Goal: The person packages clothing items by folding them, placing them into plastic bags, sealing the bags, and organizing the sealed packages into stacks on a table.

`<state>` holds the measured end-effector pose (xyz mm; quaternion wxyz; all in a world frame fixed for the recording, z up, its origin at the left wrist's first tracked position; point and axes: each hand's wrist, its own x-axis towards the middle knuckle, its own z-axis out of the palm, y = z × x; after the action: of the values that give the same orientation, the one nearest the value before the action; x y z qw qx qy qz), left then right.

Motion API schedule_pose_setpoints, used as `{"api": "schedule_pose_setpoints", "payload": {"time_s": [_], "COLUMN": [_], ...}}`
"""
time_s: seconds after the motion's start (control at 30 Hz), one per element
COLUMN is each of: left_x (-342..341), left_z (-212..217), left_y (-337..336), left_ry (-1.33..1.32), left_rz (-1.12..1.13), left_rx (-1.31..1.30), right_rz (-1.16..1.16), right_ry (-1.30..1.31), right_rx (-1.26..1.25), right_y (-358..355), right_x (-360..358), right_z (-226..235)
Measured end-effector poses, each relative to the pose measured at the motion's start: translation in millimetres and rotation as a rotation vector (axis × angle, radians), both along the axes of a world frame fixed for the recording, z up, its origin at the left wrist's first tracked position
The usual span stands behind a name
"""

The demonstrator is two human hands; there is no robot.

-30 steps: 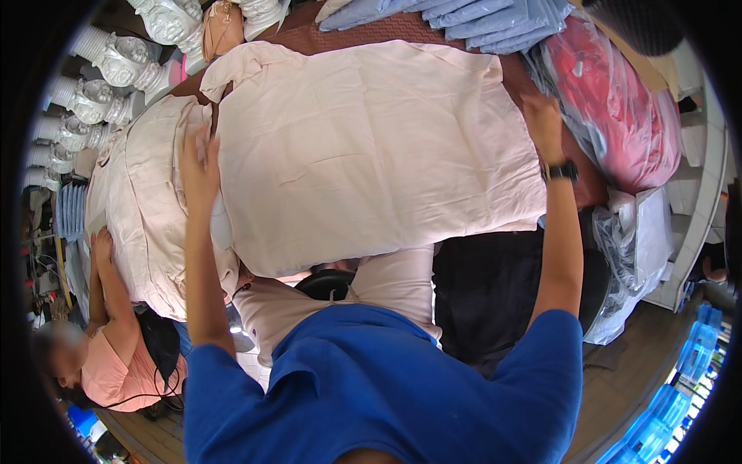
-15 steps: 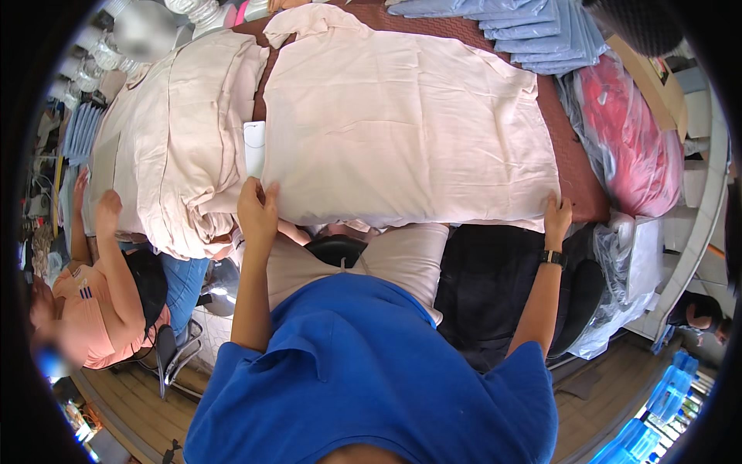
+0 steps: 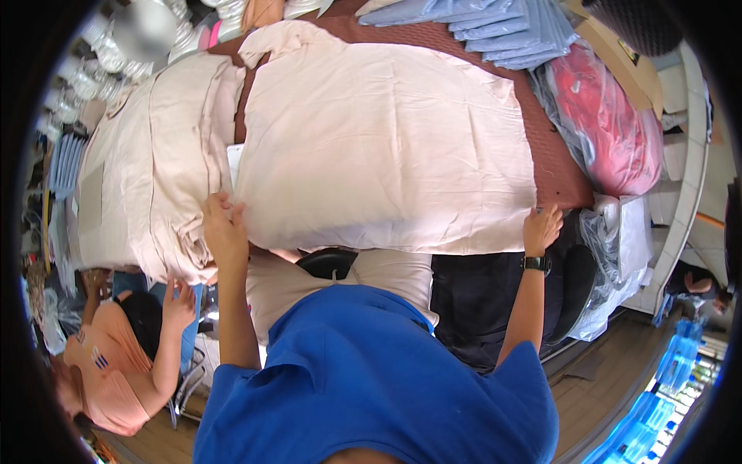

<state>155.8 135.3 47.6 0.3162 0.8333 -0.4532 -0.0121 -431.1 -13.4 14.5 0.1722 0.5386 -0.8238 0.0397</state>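
Observation:
A pale pink shirt (image 3: 371, 147) lies spread flat on the brown padded table, its hem toward me and hanging slightly over the near edge. My left hand (image 3: 226, 232) is at the hem's left corner, fingers and thumb apart, with the thumb against the fabric edge. At the right corner, my right hand (image 3: 542, 230) has its fingers stretched out beside the hem, touching or just off it. A dark wristband (image 3: 535, 263) circles my right wrist. Between the shirt and the pile to its left, a white card-like piece (image 3: 234, 161) partly shows.
A thick pile of similar pink garments (image 3: 147, 170) sits at left, with a seated co-worker (image 3: 116, 363) beside it. Folded blue garments (image 3: 510, 31) are stacked at the far right, near red items in clear plastic (image 3: 599, 116). A black chair (image 3: 495, 301) stands near my right arm.
Both hands have loosened from the hem corners, fingers spreading. The view has shifted, so the table appears further left. The co-worker's arm has dropped from the pile's top toward its near edge.

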Motion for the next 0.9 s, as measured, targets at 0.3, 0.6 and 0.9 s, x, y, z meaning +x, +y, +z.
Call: {"api": "schedule_pose_setpoints", "payload": {"time_s": [0.3, 0.6, 0.9], "left_x": [107.6, 105.2, 109.7], "left_z": [-34.3, -50.7, -46.5], "left_y": [-228.8, -307.8, -329.3], "left_ry": [0.075, 0.105, 0.225], "left_rz": [-0.128, -0.096, -0.089], "left_rx": [-0.145, 0.159, 0.084], "right_rz": [0.508, 0.208, 0.9], "right_ry": [-0.553, -1.51, -0.705], "right_rx": [-0.191, 0.064, -0.384], "right_y": [-231.2, -352.2, -324.9], "right_x": [82.6, 56.6, 148.4], "right_z": [-15.2, -34.8, -15.5]}}
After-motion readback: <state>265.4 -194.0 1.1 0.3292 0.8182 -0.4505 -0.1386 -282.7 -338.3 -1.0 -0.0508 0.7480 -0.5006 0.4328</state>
